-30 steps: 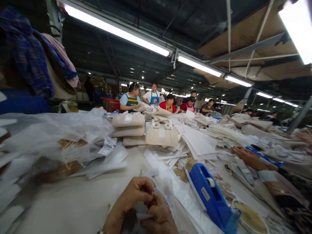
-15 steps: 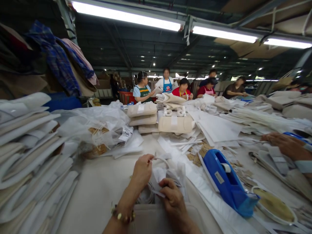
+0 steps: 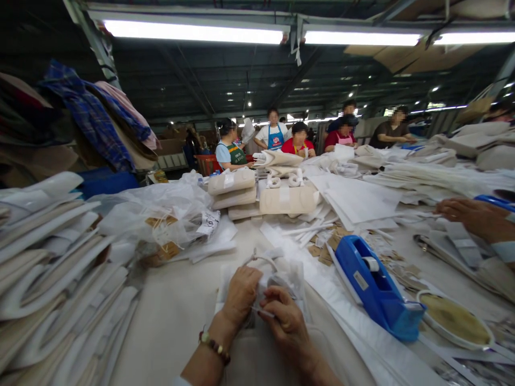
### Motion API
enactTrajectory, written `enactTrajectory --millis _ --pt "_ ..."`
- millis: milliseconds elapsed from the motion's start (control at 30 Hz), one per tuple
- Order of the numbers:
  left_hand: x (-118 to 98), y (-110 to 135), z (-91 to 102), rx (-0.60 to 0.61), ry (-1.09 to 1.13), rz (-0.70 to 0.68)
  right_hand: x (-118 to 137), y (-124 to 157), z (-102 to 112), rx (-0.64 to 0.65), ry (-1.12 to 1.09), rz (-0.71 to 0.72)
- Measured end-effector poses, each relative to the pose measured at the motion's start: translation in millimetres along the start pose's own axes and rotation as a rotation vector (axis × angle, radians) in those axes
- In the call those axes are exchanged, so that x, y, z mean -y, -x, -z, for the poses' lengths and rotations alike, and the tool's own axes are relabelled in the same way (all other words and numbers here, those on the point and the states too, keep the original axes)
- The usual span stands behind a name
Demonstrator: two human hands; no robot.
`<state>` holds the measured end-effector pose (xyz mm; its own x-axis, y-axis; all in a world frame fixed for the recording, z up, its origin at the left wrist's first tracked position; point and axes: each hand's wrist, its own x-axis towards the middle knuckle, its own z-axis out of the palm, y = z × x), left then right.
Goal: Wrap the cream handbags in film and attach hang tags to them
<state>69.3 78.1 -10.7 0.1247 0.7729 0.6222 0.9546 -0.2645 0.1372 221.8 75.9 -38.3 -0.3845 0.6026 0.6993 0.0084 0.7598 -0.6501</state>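
Observation:
In front of me lies a pale bag (image 3: pixel 257 356), its near part blurred, with a curved white-wrapped handle (image 3: pixel 266 260) arching beyond my hands. My left hand (image 3: pixel 241 295) is closed, fingertips pointed inward over the white wrapping; what it pinches is hidden behind the fingers. Close beside it, my right hand (image 3: pixel 285 316) pinches a thin white strip (image 3: pixel 260 311) between thumb and fingers. White sheet material (image 3: pixel 295 279) shows around the handle.
A blue tape dispenser (image 3: pixel 376 289) and a shallow dish (image 3: pixel 454 319) stand at right. Wrapped bags pile up at left (image 3: pixel 60 279) and ahead (image 3: pixel 287 199). A clear plastic bag (image 3: pixel 161 212) lies left. A co-worker's hands (image 3: pixel 475 217) work at far right; several people sit or stand beyond.
My left hand has come down from the handle, toward my right hand. The right hand still pinches white material. The view has tilted slightly.

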Motion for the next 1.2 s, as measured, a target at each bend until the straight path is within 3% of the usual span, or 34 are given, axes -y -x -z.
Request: enactTrajectory --millis 233,367,533,633,700,833,967,1133,1200 --pt "22 20 19.9 -0.410 -0.086 0.257 -3 6 -5 -0.005 0.044 -0.113" --pt "13 24 38.3 -0.474 0.010 0.160 -2 6 -5 -0.001 0.044 -0.127" --pt "-17 23 49.8 -0.314 0.111 -0.244 -1 4 -3 0.037 0.027 -0.065" --pt "-25 28 50.5 -0.201 0.152 -0.378 -1 4 -4 -0.005 0.037 0.054" --pt "-24 33 49.3 -0.165 0.174 -0.327 0 4 -5 -0.015 0.059 0.116" --pt "-9 40 40.0 -0.104 0.174 -0.094 6 2 -3 -0.012 0.076 0.165" --pt "3 34 21.5 -0.007 0.052 -0.141 12 0 -1 0.005 0.059 0.197" --pt "4 23 7.1 0.137 -0.025 0.002 12 1 1 0.002 0.049 0.205" --pt "3 22 7.1 0.182 -0.004 -0.010 12 1 1 -0.008 0.046 0.192"
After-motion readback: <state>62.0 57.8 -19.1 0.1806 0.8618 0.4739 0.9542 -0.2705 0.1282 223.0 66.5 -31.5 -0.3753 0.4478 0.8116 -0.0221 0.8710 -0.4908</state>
